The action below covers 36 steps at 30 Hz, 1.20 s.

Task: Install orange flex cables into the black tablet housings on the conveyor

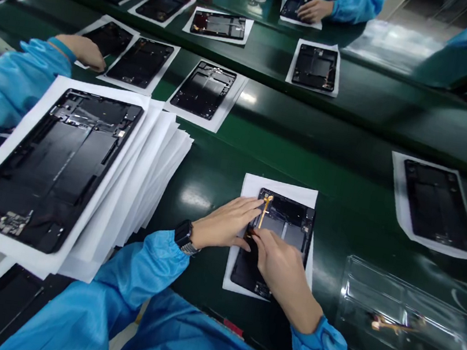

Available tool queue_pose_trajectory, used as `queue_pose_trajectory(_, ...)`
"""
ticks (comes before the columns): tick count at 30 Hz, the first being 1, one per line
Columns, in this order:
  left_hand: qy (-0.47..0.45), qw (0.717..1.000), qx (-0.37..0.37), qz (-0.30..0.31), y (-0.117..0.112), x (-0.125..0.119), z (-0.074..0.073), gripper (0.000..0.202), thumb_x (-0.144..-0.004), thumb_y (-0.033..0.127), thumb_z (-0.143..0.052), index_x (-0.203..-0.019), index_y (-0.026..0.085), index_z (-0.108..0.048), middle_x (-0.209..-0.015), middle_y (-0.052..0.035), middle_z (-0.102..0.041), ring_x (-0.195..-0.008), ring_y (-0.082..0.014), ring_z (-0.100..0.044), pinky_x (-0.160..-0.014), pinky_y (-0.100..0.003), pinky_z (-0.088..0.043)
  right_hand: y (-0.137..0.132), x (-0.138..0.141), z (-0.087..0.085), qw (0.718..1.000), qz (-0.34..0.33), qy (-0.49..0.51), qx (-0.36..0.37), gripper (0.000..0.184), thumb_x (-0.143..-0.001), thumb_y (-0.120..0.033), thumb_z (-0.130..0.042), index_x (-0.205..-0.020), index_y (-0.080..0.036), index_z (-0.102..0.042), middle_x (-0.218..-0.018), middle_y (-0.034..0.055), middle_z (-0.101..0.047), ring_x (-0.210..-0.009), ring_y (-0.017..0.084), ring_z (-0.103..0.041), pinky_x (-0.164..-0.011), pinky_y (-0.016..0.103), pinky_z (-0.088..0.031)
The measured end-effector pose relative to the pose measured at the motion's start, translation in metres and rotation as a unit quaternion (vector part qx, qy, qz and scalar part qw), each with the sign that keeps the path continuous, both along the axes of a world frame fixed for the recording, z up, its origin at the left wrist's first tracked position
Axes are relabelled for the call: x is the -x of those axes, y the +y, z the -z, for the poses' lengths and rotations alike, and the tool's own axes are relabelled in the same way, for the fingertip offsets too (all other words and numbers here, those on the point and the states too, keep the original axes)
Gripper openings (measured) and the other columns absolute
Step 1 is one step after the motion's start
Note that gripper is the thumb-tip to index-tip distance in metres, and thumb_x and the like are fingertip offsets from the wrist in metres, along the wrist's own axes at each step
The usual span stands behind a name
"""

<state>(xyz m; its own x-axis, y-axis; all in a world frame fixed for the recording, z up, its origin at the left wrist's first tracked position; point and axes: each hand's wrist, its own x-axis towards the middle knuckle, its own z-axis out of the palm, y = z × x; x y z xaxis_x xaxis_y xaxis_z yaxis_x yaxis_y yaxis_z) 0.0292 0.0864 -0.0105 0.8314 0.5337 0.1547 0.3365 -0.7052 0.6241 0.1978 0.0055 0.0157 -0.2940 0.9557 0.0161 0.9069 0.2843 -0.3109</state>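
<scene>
A black tablet frame (291, 230) lies on a white sheet (279, 189) on the green belt in front of me. A thin orange flex strip (265, 210) runs down its upper left part. My left hand (226, 222) rests on the frame's left edge, its fingertips pressed together on the top of the strip. My right hand (279, 264) lies over the frame's lower left, its fingers pinched on the strip's lower end. A dark watch (184, 235) sits on my left wrist.
A fanned stack of white sheets (151, 168) topped by another black frame (54, 166) stands at my left. Several frames on sheets lie along the belt (350, 157). A clear plastic tray (404, 323) is at the right. Other people's hands (83, 51) work at left and back.
</scene>
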Motion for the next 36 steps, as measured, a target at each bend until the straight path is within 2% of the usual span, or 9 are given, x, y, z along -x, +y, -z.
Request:
queue_pose_trajectory(6,-0.006,1.0,-0.004,-0.005,-0.001,0.0,0.004,0.091,-0.071,0.037,-0.084,-0.142,0.016,-0.032,-0.151,-0.0207,-0.034,-0.144,-0.0317,-0.028,-0.117,-0.049,-0.029,0.008,0.005,-0.013,0.994,-0.025,-0.093,0.042,0.013,-0.093,-0.009,-0.049,-0.094,-0.017,-0.06,-0.083,0.0045,-0.068,-0.07,0.021,-0.065,-0.056,0.031,-0.037)
queue_pose_trajectory(15,-0.012,1.0,-0.015,-0.006,-0.002,0.0,0.009,0.092,-0.068,0.039,-0.085,-0.141,0.013,-0.034,-0.149,-0.0224,-0.036,-0.144,-0.0308,-0.028,-0.118,-0.045,-0.028,0.007,0.008,-0.008,0.992,-0.019,-0.12,0.03,0.014,-0.091,-0.008,-0.048,-0.095,-0.015,-0.059,-0.082,0.0066,-0.067,-0.068,0.023,-0.066,-0.053,0.031,-0.035)
queue_pose_trajectory(18,-0.007,1.0,-0.021,-0.005,-0.004,0.003,0.008,0.091,-0.068,0.039,-0.085,-0.14,0.013,-0.036,-0.15,-0.0217,-0.035,-0.143,-0.0306,-0.03,-0.117,-0.045,-0.029,0.006,0.009,-0.006,0.997,-0.013,-0.073,0.029,0.016,-0.09,-0.008,-0.047,-0.094,-0.015,-0.061,-0.083,0.0081,-0.069,-0.071,0.024,-0.067,-0.055,0.031,-0.04)
queue_pose_trajectory(21,-0.005,1.0,-0.026,-0.003,0.001,0.0,-0.001,0.086,-0.069,0.044,-0.084,-0.137,0.015,-0.039,-0.147,-0.0182,-0.04,-0.139,-0.0291,-0.035,-0.114,-0.042,-0.033,-0.004,-0.004,-0.004,0.997,0.033,0.075,-0.007,0.02,-0.094,-0.014,-0.046,-0.101,-0.016,-0.064,-0.093,0.009,-0.071,-0.08,0.024,-0.069,-0.067,0.032,-0.048)
queue_pose_trajectory(24,0.033,0.996,-0.052,-0.068,0.023,-0.021,-0.016,0.053,-0.088,0.042,-0.067,-0.13,0.017,-0.048,-0.137,-0.0133,-0.05,-0.13,-0.0256,-0.044,-0.106,-0.039,-0.039,-0.02,-0.026,-0.008,0.935,0.175,0.305,-0.046,0.018,-0.093,-0.028,-0.053,-0.105,-0.019,-0.065,-0.101,0.0082,-0.071,-0.091,0.023,-0.068,-0.083,0.036,-0.051)
queue_pose_trajectory(27,0.14,0.977,-0.083,-0.135,0.053,-0.056,-0.025,0.03,-0.094,0.034,-0.057,-0.115,0.013,-0.056,-0.124,-0.0144,-0.057,-0.121,-0.0285,-0.05,-0.099,-0.042,-0.041,-0.04,-0.048,-0.017,0.774,0.316,0.549,0.0,0.021,-0.086,-0.037,-0.063,-0.097,-0.02,-0.064,-0.087,0.0053,-0.067,-0.079,0.022,-0.066,-0.073,0.037,-0.055)
queue_pose_trajectory(30,0.208,0.967,-0.089,-0.115,0.074,-0.084,-0.024,0.021,-0.09,0.029,-0.061,-0.101,0.011,-0.062,-0.104,-0.0138,-0.064,-0.104,-0.0283,-0.059,-0.09,-0.039,-0.046,-0.064,-0.066,-0.023,0.637,0.349,0.681,0.094,0.023,-0.083,-0.044,-0.064,-0.082,-0.021,-0.06,-0.07,-0.0006,-0.055,-0.059,0.016,-0.056,-0.051,0.03,-0.05)
queue_pose_trajectory(33,0.24,0.962,-0.103,-0.079,0.085,-0.096,-0.02,0.01,-0.089,0.023,-0.061,-0.09,0.013,-0.065,-0.095,-0.0109,-0.066,-0.094,-0.0244,-0.062,-0.082,-0.033,-0.048,-0.093,-0.081,-0.015,0.606,0.366,0.69,0.153,0.034,-0.08,-0.051,-0.067,-0.068,-0.021,-0.055,-0.061,-0.0033,-0.045,-0.046,0.012,-0.042,-0.04,0.026,-0.04)
queue_pose_trajectory(36,0.258,0.954,-0.138,-0.057,0.108,-0.106,-0.027,0.01,-0.089,0.016,-0.057,-0.093,0.012,-0.065,-0.108,-0.0119,-0.063,-0.102,-0.0236,-0.059,-0.086,-0.031,-0.047,-0.115,-0.096,0.004,0.656,0.368,0.634,0.179,0.043,-0.071,-0.063,-0.068,-0.061,-0.023,-0.056,-0.052,-0.0024,-0.042,-0.037,0.012,-0.036,-0.032,0.028,-0.035)
